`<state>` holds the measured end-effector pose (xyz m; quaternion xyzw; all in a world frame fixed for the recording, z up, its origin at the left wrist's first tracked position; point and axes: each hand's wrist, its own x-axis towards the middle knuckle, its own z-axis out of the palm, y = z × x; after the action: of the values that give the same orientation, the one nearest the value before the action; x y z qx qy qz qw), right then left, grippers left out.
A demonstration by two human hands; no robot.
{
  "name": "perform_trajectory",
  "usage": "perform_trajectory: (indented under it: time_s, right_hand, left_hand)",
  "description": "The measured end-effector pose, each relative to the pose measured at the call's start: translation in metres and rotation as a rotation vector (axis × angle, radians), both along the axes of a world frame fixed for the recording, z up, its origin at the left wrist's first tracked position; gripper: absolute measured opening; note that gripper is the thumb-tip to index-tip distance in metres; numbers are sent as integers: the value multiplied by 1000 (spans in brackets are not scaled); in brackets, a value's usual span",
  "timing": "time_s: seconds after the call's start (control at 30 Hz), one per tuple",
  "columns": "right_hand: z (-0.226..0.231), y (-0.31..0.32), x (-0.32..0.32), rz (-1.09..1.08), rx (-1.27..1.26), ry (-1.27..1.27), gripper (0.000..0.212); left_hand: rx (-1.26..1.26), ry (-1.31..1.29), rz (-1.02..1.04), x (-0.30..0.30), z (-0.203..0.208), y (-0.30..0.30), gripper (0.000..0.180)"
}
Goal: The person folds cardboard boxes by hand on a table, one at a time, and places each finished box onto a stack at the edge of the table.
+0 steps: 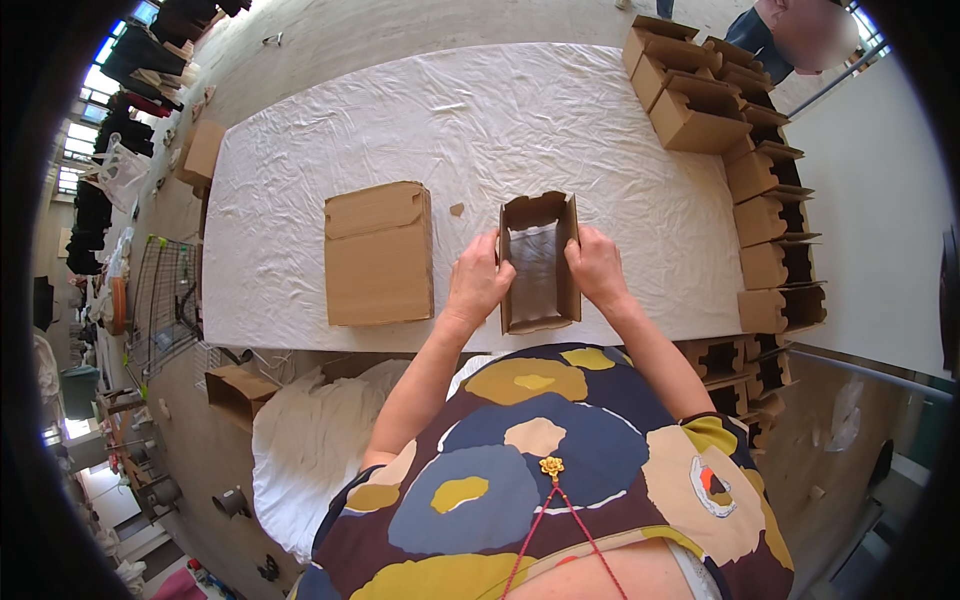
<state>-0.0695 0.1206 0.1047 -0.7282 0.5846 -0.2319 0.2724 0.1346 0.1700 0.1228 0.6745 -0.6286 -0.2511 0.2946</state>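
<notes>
An open cardboard box [541,325], narrow and brown with notched ends, stands on the white-covered table right in front of me. My left hand [480,275] grips its left wall, thumb over the edge. On the opposite wall my right hand [597,266] is closed in the same way. A greyish, slightly shiny surface shows inside the box; I cannot tell what it is. To the left of my left hand lies a pile of flat, folded cardboard [375,275], its edges lined up. A small cardboard scrap [457,210] rests between the pile and the box.
Open cardboard boxes [762,262] are stacked along the table's right side and far right corner. The white cloth [400,120] on the table is wrinkled. Another person [765,45] is at the far right. A wire rack [165,300] stands left of the table.
</notes>
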Motion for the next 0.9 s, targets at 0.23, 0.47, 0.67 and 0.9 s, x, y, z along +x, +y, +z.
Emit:
perform_trajectory:
  time_s: [0.23,0.47,0.67,0.9]
  right_hand:
    - [13,-2,5,36,-48,21,21]
    - [-1,-14,8,-14,68,74,26]
    - [2,-17,13,-47,95,74,27]
    - [-9,-23,11,-72,88,85,29]
  left_hand:
    - [-4,-7,45,8,1,-9,49]
    - [-376,-314,-191,-5,34,-21,38]
    - [11,-643,-669,-5,40,-15,15]
    - [490,-454,-823,-31,73,-5,35]
